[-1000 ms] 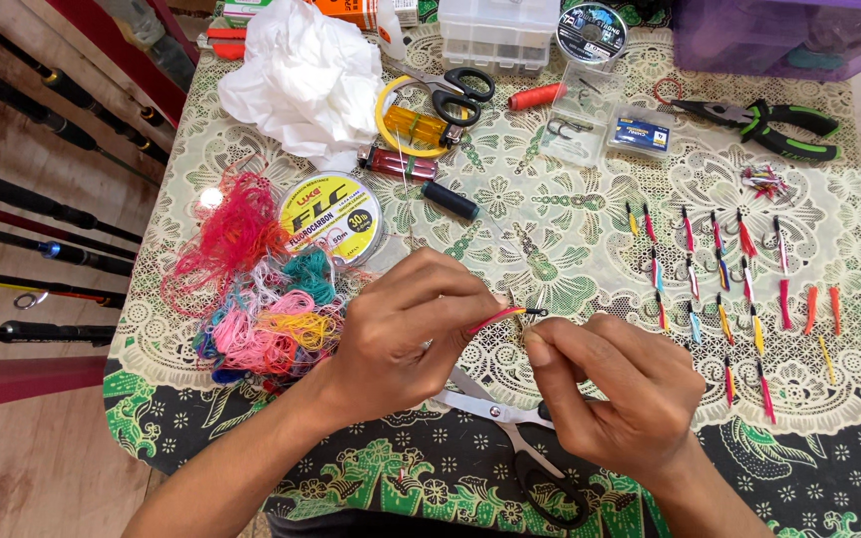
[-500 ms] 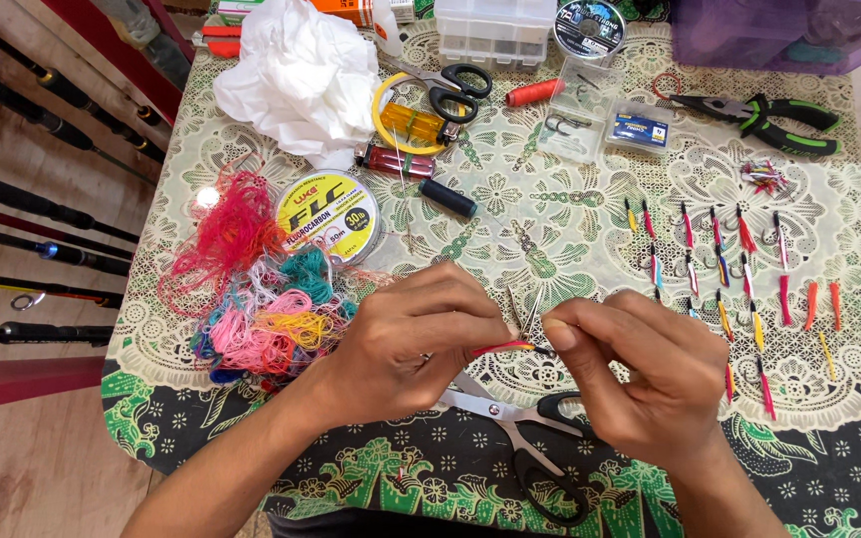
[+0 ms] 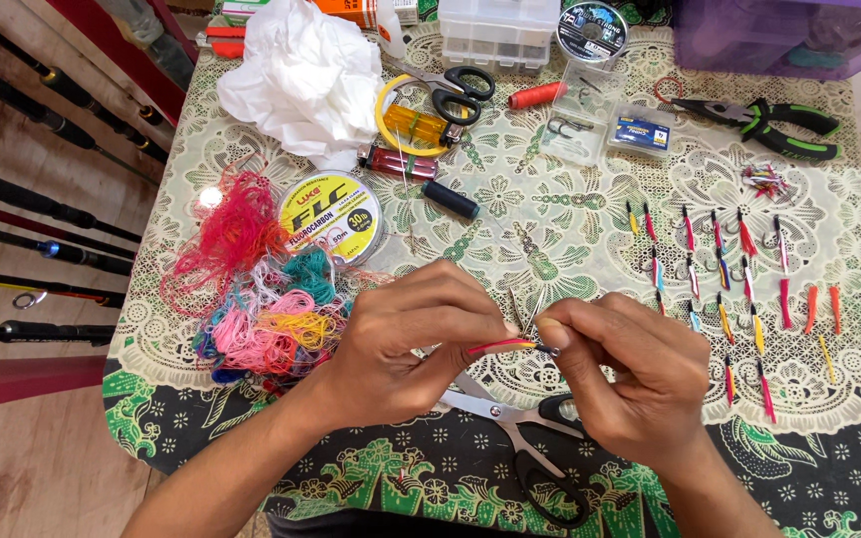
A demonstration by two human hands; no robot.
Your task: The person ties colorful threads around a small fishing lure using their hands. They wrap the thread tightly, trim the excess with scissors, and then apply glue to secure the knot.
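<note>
My left hand (image 3: 406, 344) and my right hand (image 3: 630, 374) meet above the near middle of the table. Together they pinch a small red and yellow fishing lure (image 3: 500, 347) with thin line running from it. The left fingers hold its coloured tail, the right fingertips grip its dark front end. Black-handled scissors (image 3: 520, 438) lie on the patterned tablecloth (image 3: 829, 399) just under my hands. A tangle of pink, red, yellow and teal threads (image 3: 261, 289) sits left of my left hand, beside a yellow spool of line (image 3: 331, 214).
Several finished coloured lures (image 3: 739, 289) lie in rows at the right. Farther back are green-handled pliers (image 3: 779, 120), small clear boxes (image 3: 495, 30), a second pair of scissors (image 3: 455, 90), a crumpled white cloth (image 3: 301, 75) and a purple bin (image 3: 789, 35). Fishing rods (image 3: 32, 199) lie left of the table.
Both hands have stayed together on the lure, shifting slightly toward me and lower over the scissors. The fingers have turned a little on the lure.
</note>
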